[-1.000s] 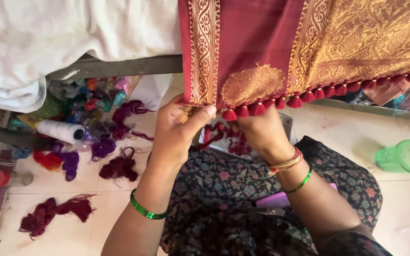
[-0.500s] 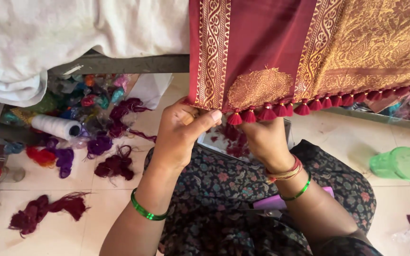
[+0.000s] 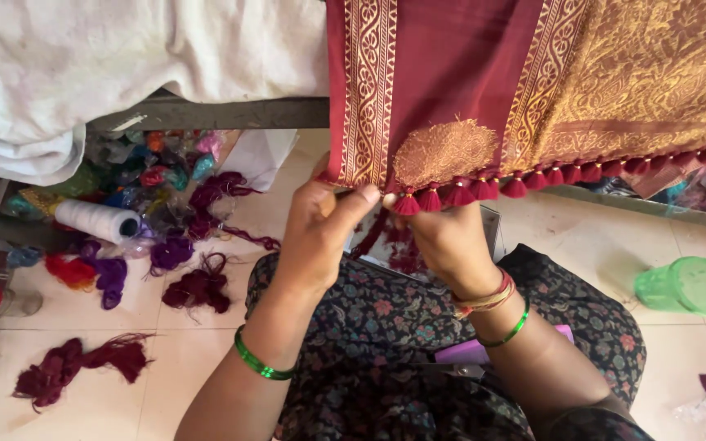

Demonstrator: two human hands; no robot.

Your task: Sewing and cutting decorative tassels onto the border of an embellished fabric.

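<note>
Two hands pinch the tasselled lower edge of a maroon and gold cloth, at the centre of the frame.

Nearest, at the bottom, lies a dark floral lap (image 3: 418, 327) with a purple object (image 3: 471, 351) on it. Above it, the left hand (image 3: 320, 229), a green bangle (image 3: 259, 363) on its wrist, has thumb and fingers pressed together on the cloth (image 3: 459, 73) hem at its gold-patterned border. The right hand (image 3: 447, 241) is just beside it, fingertips closed on the edge by the first maroon tassel (image 3: 406, 202). At lower left, maroon thread bundles (image 3: 75, 367) lie on the tiled floor; a white thread cone (image 3: 96, 220) sits mid-left among coloured yarn. A green lidded container (image 3: 688, 286) stands at right. A white cloth (image 3: 108, 65) fills the upper left.
</note>
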